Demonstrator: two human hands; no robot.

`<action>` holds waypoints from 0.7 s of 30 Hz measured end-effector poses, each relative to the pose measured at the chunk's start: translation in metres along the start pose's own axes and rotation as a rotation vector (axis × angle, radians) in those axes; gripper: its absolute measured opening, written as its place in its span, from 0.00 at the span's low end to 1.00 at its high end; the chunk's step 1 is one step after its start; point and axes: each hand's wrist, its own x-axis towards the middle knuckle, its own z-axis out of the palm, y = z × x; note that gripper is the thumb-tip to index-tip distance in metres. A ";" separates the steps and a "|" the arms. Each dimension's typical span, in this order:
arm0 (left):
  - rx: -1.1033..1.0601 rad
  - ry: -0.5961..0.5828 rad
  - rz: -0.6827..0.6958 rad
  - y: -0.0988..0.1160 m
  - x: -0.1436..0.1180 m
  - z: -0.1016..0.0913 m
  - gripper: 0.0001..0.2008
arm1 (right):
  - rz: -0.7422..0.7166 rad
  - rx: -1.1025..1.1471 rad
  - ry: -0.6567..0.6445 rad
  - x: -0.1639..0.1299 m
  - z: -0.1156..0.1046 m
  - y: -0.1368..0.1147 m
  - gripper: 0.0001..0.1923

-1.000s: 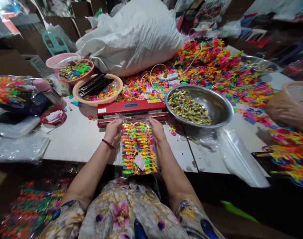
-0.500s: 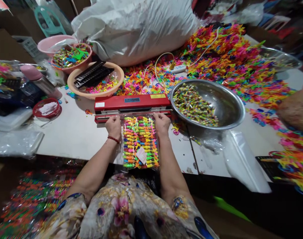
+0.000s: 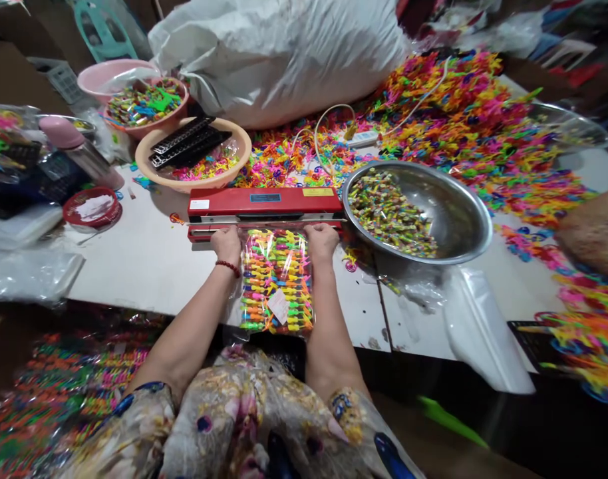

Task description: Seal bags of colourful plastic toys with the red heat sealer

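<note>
A clear plastic bag [image 3: 277, 283] filled with rows of small bright plastic toys and a white paper slip [image 3: 279, 306] lies flat at the front of the table. My left hand [image 3: 227, 245], with a beaded bracelet at its wrist, is closed on the bag's upper left corner. At the upper right corner, my right hand [image 3: 322, 242] pinches the same bag. Both hands rest against the front of a long red bag sealer [image 3: 265, 205], with the bag's top edge along its sealing slot. Some fingertips are hidden by the hands.
A steel bowl [image 3: 463, 219] of small wrapped pieces stands right of the sealer. Behind are a peach basin [image 3: 144, 156] holding black racks [image 3: 187, 143], a toy heap [image 3: 463, 120] and a white sack [image 3: 284, 60]. Empty plastic bags [image 3: 483, 326] lie at the right; a pink-capped bottle [image 3: 79, 150] stands left.
The bag's top edge and both hands have moved slightly forward, closer into the sealer's slot. Both hands keep their hold on the corners. The whole view has shifted a little.
</note>
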 end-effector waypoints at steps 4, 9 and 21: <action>-0.114 -0.130 -0.086 0.005 -0.014 -0.008 0.11 | 0.003 -0.129 0.017 0.003 0.000 -0.010 0.09; -0.235 -0.113 -0.118 0.001 -0.017 -0.007 0.07 | 0.040 0.010 -0.003 -0.004 -0.003 -0.013 0.09; -0.290 -0.051 -0.117 0.002 -0.018 0.005 0.12 | 0.078 0.349 -0.165 -0.018 -0.009 0.006 0.16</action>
